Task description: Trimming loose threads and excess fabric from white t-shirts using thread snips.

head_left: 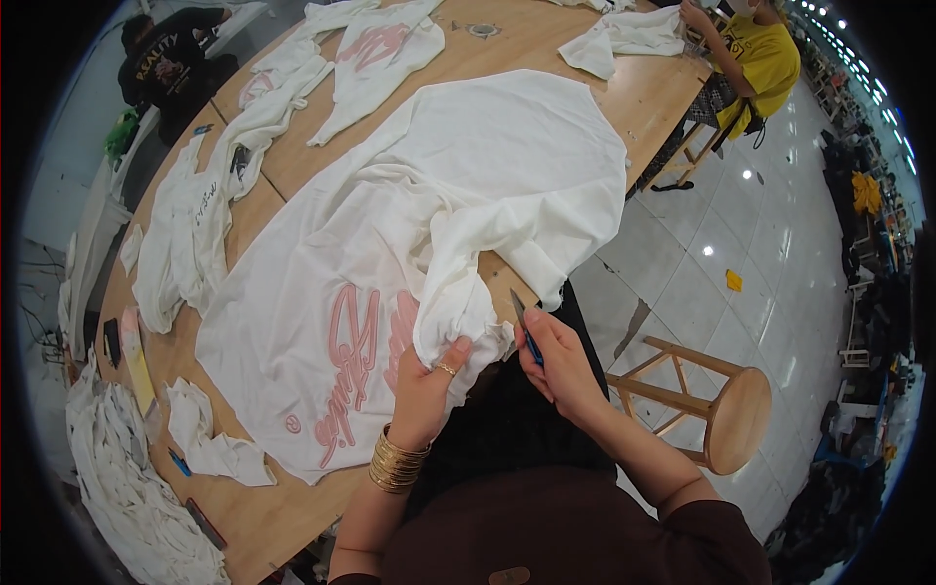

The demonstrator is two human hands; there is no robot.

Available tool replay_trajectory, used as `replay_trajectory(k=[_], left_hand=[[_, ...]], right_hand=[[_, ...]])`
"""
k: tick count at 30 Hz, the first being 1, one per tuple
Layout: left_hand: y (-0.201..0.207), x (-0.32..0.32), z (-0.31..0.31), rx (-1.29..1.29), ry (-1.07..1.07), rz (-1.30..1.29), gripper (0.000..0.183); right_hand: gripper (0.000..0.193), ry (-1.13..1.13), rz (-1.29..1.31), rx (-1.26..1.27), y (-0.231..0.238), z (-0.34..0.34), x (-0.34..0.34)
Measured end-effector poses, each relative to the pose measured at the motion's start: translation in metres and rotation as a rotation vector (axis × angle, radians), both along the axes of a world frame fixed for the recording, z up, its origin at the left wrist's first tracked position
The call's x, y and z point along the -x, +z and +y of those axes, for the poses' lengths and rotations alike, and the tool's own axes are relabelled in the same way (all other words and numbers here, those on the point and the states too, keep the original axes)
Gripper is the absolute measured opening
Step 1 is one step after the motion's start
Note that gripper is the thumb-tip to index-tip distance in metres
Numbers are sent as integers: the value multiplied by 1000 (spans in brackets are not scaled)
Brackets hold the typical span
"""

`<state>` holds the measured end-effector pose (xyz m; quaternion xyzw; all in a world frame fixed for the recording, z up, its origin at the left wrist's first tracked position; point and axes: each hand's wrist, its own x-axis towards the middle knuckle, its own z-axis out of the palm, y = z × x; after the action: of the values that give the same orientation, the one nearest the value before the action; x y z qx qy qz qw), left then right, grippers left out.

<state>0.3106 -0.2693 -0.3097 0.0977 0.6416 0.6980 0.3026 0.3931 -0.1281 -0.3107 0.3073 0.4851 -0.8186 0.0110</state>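
Observation:
A large white garment (517,132) with pink lettering lies spread over the wooden table in front of me. My left hand (431,382), with a ring and stacked bangles at the wrist, is closed on a bunched part of it, thumb on top. Just to the right, my right hand (558,359) grips small thread snips (520,310) with dark pointed blades and a blue handle. The blades point up and away, close beside the gathered cloth edge. Whether they touch the cloth, I cannot tell.
More white garments (390,49) lie about the wooden table (292,136). A heap of white cloth (112,468) fills its near left side. A wooden stool (736,419) stands at right on the tiled floor. A person in yellow (765,73) sits far right; another in black (166,68) is far left.

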Motion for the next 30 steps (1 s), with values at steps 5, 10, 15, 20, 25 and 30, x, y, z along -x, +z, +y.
replay_trajectory(k=[5, 10, 15, 20, 25, 30], left_hand=[[-2, 1, -2, -100, 51, -206, 34], [-1, 2, 0, -131, 57, -227, 34], [-1, 1, -1, -142, 57, -229, 34], [-1, 1, -1, -113, 48, -207, 34], [1, 1, -1, -112, 35, -216, 34], [1, 0, -2, -135, 43, -220, 35]], right_hand=[[39, 246, 49, -202, 12, -8, -10], [40, 290, 52, -217, 8, -10, -12], [40, 265, 36, -207, 9, -12, -10], [40, 250, 36, -186, 10, -14, -10], [37, 217, 71, -187, 4, -16, -6], [33, 48, 116, -109, 10, -12, -3]])
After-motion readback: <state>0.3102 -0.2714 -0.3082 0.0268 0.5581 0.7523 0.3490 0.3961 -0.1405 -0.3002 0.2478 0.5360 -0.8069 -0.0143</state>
